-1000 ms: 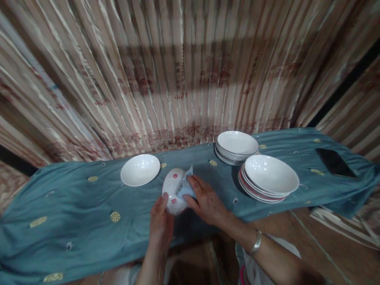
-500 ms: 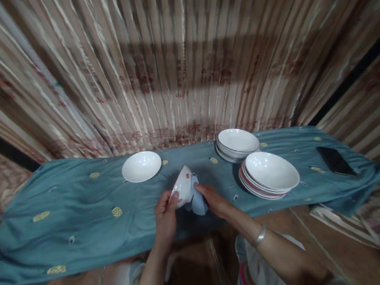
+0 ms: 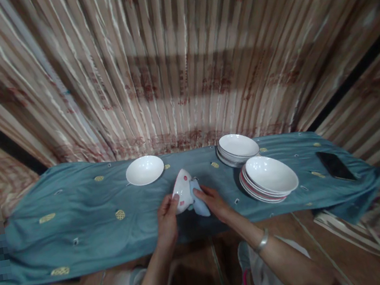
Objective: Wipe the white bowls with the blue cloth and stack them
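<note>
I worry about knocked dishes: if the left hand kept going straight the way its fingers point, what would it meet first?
The left hand points up and slightly right, already gripping the dotted bowl. Past that bowl, the line seems to cross bare blue cloth toward the curtain, passing right of the single white bowl; depth is unclear.

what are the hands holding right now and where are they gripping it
The left hand grips a white bowl with red dots by its rim, tilted; the right hand presses a pale blue cloth against it.

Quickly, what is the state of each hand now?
Left hand: closed on the bowl, held tilted above the table.
Right hand: closed on the cloth, pressed against the bowl.
</note>
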